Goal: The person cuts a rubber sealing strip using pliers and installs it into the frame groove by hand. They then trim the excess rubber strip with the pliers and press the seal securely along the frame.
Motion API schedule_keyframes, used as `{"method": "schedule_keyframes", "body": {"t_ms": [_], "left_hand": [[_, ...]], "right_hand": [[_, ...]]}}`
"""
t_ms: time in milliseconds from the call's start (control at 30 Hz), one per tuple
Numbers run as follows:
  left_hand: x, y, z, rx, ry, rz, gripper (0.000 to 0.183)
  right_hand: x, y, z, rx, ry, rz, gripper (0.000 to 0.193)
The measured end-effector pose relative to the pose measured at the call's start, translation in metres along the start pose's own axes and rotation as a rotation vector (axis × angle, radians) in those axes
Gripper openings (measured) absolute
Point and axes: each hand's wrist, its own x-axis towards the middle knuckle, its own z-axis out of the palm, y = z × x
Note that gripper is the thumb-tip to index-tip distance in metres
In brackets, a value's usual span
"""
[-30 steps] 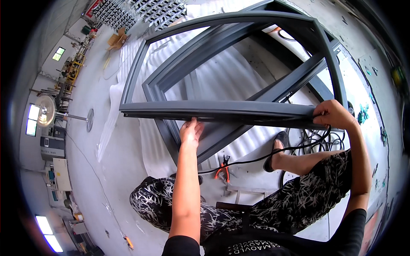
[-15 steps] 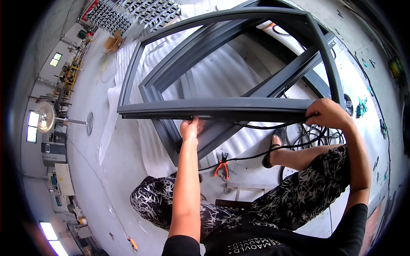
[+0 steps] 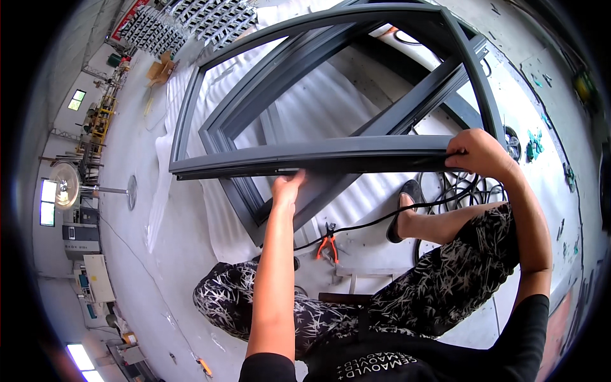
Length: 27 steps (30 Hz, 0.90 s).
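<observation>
A dark grey metal window frame (image 3: 305,150) is held up before me, its near bar running across the view. My left hand (image 3: 288,190) is under that bar left of its middle, thumb up against the lower edge, other fingers partly hidden. At the bar's right end, my right hand (image 3: 482,155) curls its fingers onto the front face. A black rubber strip (image 3: 366,227) trails from below this hand across the floor. The fingers seem closed on the strip at the bar's edge, though the contact is mostly hidden. Another grey frame (image 3: 245,210) lies beneath.
Orange-handled pliers (image 3: 328,247) lie on the floor between my legs, near a low stand (image 3: 366,275). Loops of black strip (image 3: 455,191) lie beside my foot. White foam sheeting (image 3: 219,223) is under the frames. A round-based metal stand (image 3: 114,190) is at left, stacked metal profiles (image 3: 213,22) far back.
The held frame has shifted slightly left and up in view. The strip that sagged under the bar between my hands no longer hangs there. My right hand now reaches higher on the bar's face.
</observation>
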Motion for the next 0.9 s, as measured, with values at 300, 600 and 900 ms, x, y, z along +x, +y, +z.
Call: {"method": "schedule_keyframes", "body": {"t_ms": [300,600,900], "left_hand": [[-0.011,0.003,0.022,0.089,-0.052,0.08,0.045],[-0.046,0.024,0.036,0.523,0.059,-0.007,0.064],[0.026,-0.044,-0.03,-0.086,0.235,0.021,0.032]], "right_hand": [[-0.003,-0.002,0.005,-0.066,0.009,0.035,0.017],[0.0,0.001,0.013,-0.134,-0.004,0.005,0.017],[-0.001,-0.012,0.011,-0.051,0.31,-0.006,0.027]]}}
